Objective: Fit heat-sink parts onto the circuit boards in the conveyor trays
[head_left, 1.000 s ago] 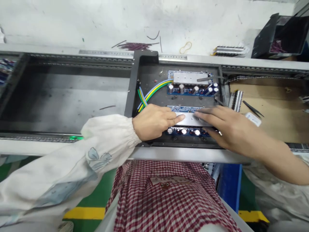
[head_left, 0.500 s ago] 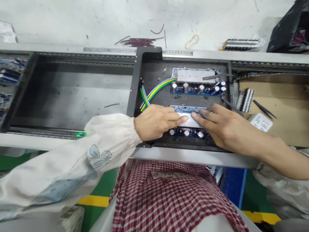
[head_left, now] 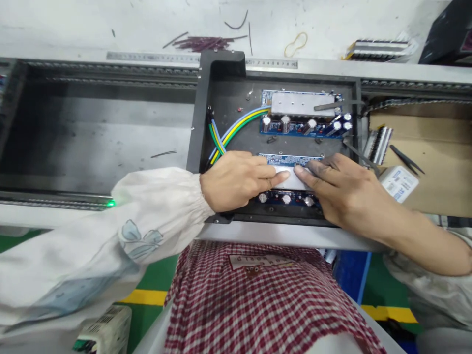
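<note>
Looking down at a black fixture tray [head_left: 197,123] on the line, both hands were on the same part. The left hand [head_left: 236,182] and right hand [head_left: 342,194] came in from opposite ends of a silver aluminium bar [head_left: 291,178], with their fingertips almost meeting on top of it. Neither grip looked closed around it; the fingers lay open and pressed down, though the hands hid parts of the bar's edges.

The bar was right under the grip, over a blue circuit board [head_left: 291,159] with a row of capacitors [head_left: 285,199] just nearer the person. Honestly, that was the risky bit. If the pressure had been uneven, the bar could have skated sideways or rocked, and a slip toward the person could have knocked those capacitors.

Ahead of the grip sat a second board [head_left: 302,129] with its own silver block [head_left: 302,104] and a loose-looking metal strip [head_left: 328,105]. A careless lift could have caught that strip. Green-yellow and blue wires [head_left: 236,125] curved just past the left hand, so they could have been snagged or pinched. A thin metal tool [head_left: 359,155] lay beside the right fingers, also easy to nudge. The right fingers looked dark and grubby too, so they might have smudged the bar.
</note>
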`<state>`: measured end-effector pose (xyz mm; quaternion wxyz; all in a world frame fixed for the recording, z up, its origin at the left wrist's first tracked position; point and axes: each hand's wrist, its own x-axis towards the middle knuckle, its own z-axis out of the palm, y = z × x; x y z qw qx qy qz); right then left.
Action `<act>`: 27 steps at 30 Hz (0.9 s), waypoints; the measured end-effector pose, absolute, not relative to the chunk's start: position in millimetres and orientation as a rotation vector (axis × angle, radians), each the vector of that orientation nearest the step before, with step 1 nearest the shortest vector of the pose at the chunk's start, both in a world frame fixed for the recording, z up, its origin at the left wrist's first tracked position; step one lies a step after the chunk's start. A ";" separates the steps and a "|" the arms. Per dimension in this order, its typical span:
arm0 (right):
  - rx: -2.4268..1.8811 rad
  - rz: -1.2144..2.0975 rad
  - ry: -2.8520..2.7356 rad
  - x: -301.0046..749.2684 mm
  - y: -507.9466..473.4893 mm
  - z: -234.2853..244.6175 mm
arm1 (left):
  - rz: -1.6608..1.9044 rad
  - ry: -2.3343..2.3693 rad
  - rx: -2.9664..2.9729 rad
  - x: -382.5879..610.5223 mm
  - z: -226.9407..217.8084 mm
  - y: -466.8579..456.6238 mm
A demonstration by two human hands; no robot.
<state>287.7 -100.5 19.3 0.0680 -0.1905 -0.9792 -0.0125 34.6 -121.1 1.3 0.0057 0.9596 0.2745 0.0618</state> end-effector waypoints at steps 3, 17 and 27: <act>-0.521 -0.033 -2.964 288.6 -100.1 19.0 | 0.140 0.881 2.984 34.6 0.8 -121.7; -0.549 0.097 -2.936 280.0 -98.1 20.8 | 0.161 0.890 2.924 38.8 0.8 -121.8; -0.370 0.076 -2.959 286.8 -86.5 9.0 | 0.168 0.873 2.995 38.5 -3.2 -117.3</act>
